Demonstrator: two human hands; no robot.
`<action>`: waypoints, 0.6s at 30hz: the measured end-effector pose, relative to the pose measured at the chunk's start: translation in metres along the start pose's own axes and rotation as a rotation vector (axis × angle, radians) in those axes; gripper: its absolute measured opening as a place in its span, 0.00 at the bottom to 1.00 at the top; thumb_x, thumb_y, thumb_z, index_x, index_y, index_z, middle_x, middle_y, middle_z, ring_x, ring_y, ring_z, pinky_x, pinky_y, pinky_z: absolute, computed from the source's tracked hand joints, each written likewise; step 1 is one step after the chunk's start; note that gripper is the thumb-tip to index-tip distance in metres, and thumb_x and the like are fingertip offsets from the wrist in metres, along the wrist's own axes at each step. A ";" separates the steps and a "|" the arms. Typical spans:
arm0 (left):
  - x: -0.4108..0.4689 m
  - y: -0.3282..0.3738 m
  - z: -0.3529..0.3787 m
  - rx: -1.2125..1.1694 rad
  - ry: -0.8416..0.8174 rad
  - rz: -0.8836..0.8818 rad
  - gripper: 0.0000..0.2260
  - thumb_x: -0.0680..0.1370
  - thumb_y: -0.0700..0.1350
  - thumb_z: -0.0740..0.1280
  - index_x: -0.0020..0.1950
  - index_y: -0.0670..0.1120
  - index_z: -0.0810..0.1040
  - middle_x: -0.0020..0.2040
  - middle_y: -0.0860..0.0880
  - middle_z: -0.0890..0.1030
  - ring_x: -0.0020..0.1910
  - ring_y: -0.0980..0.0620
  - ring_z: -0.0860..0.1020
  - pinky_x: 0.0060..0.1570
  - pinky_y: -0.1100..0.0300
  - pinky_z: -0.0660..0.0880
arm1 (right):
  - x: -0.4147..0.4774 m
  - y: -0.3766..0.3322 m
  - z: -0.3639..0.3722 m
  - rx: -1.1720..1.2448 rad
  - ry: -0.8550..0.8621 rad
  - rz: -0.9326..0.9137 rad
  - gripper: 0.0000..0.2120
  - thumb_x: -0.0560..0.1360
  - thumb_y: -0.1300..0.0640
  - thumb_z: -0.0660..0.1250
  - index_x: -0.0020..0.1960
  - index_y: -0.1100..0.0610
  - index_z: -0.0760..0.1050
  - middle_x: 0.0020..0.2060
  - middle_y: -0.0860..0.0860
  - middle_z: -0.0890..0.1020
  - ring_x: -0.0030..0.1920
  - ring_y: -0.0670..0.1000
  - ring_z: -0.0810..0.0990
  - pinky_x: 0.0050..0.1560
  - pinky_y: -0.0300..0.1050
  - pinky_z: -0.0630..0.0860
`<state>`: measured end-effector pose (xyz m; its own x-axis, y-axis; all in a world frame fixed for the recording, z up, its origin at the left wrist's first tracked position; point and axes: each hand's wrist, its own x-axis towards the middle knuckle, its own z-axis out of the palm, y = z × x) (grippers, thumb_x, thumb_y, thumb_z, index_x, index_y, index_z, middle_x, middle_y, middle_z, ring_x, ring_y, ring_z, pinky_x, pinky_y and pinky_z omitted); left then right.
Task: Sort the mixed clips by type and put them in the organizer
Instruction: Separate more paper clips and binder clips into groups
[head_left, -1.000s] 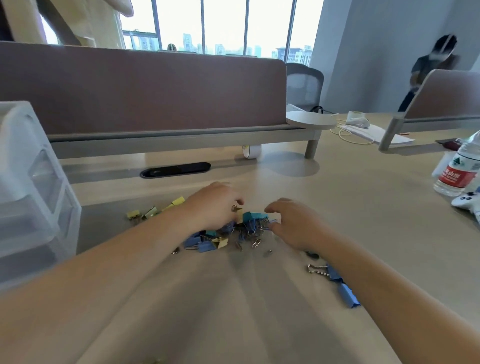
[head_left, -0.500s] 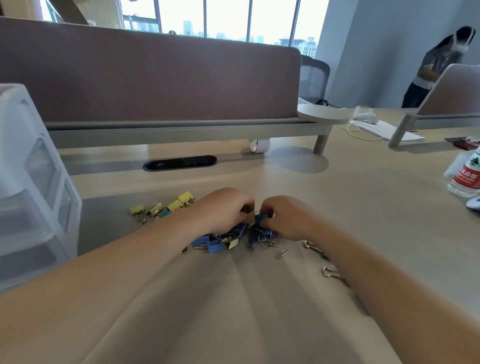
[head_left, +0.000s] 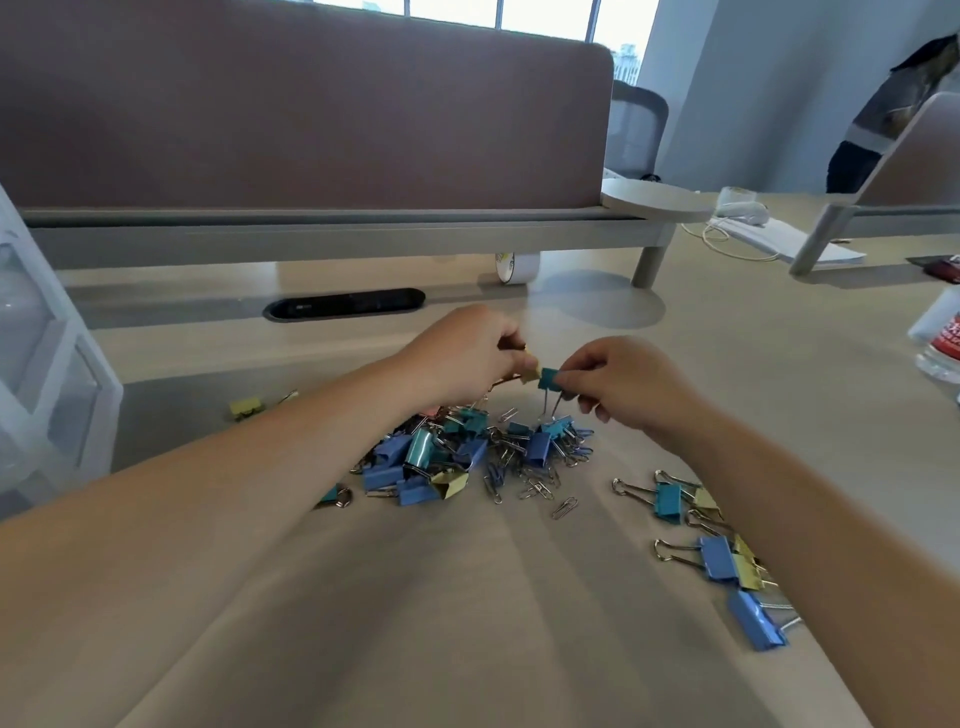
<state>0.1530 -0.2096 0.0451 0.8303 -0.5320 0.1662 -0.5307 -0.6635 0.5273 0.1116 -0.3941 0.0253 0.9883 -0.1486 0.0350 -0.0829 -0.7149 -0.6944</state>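
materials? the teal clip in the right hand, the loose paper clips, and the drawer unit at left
Teal binder clip: looks like painted sheet metal, slight sheen, with bare silvery wire handles hanging below.
Paper clips: bent wire, shiny silver, likely steel.
Drawer organizer: looks like plastic, a whitish frame with translucent, cloudy drawer fronts.

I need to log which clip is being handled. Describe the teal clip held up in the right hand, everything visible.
The teal clip is a small binder clip with a painted, metal-looking body and two thin silver wire handles hanging down from it. It is lifted above the pile, clear of the desk. The right hand pinches it at its right side in a fingertip grip. Its left edge meets a yellow clip held by the left hand.
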 end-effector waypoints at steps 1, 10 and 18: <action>0.006 0.001 0.004 -0.001 -0.014 0.001 0.07 0.78 0.51 0.69 0.46 0.49 0.82 0.37 0.53 0.80 0.30 0.59 0.71 0.29 0.61 0.62 | 0.004 0.004 -0.003 -0.032 0.026 -0.002 0.06 0.75 0.56 0.71 0.41 0.55 0.82 0.32 0.50 0.84 0.29 0.46 0.76 0.32 0.40 0.72; 0.046 0.009 0.049 0.032 -0.065 -0.039 0.06 0.79 0.42 0.66 0.50 0.43 0.83 0.44 0.47 0.82 0.42 0.50 0.79 0.37 0.59 0.69 | 0.028 0.036 -0.006 -0.333 0.007 -0.008 0.07 0.78 0.55 0.68 0.47 0.57 0.83 0.41 0.49 0.79 0.39 0.47 0.75 0.32 0.37 0.65; 0.041 0.003 0.053 0.104 -0.137 -0.050 0.16 0.81 0.44 0.65 0.68 0.47 0.76 0.64 0.47 0.79 0.59 0.49 0.77 0.53 0.61 0.68 | 0.034 0.046 -0.007 -0.349 0.069 0.049 0.07 0.78 0.58 0.67 0.47 0.59 0.83 0.48 0.54 0.83 0.44 0.51 0.77 0.42 0.42 0.68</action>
<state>0.1759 -0.2612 0.0093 0.8291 -0.5586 0.0231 -0.5096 -0.7381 0.4420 0.1409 -0.4371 -0.0007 0.9720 -0.2259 0.0643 -0.1806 -0.8941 -0.4099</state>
